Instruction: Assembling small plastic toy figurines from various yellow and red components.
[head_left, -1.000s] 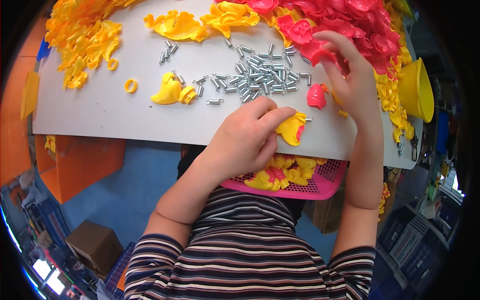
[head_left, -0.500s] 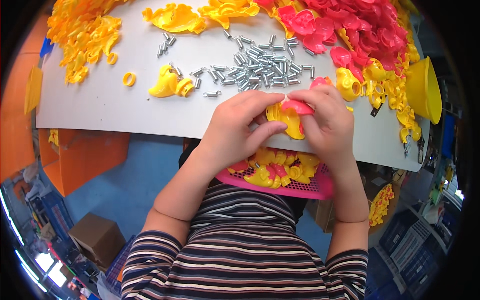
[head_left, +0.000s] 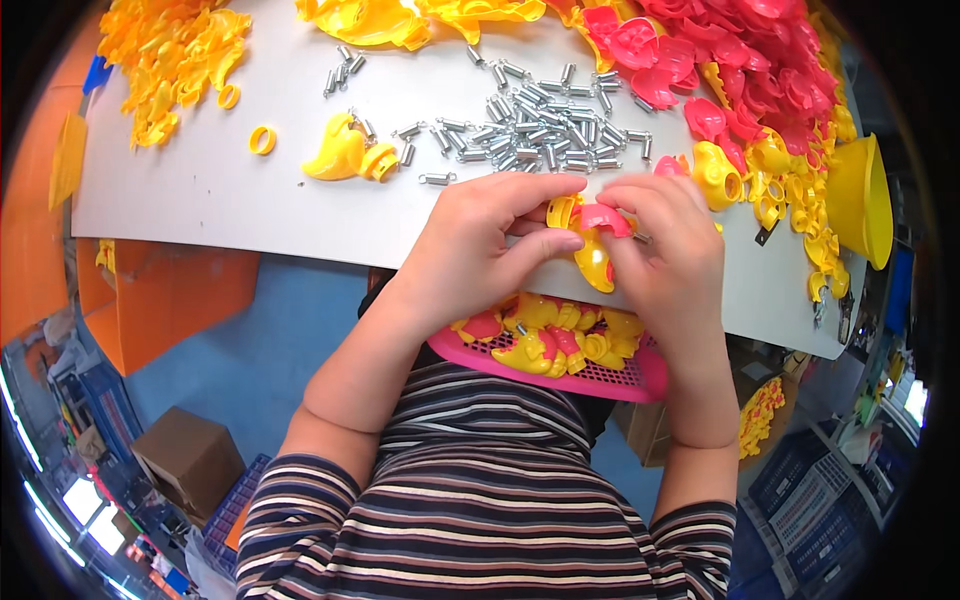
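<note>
Right at the lap, a pink basket [head_left: 652,385] is holding yellow-and-pink parts [head_left: 540,350]. Over the bench [head_left: 230,205] edge, the left hand [head_left: 487,230], thumb and fingers slightly parted, is gripping a yellow piece [head_left: 594,268]; the right hand [head_left: 668,245] is pinching a pink piece [head_left: 606,219] against it. Silver springs [head_left: 560,125] are lying beyond.

Loose parts in bulk mark this as a workshop. We look along a white worktable [head_left: 230,205] strewn with small metal springs [head_left: 545,125], with heaps of yellow plastic pieces [head_left: 165,60] and pink plastic pieces [head_left: 760,70] at its sides. Around it we see a pink mesh basket [head_left: 640,388] filled with yellow-and-pink items, an orange bin [head_left: 165,310], a cardboard box [head_left: 188,465] and blue plastic crates [head_left: 825,500] above a plain blue floor [head_left: 290,350].
</note>
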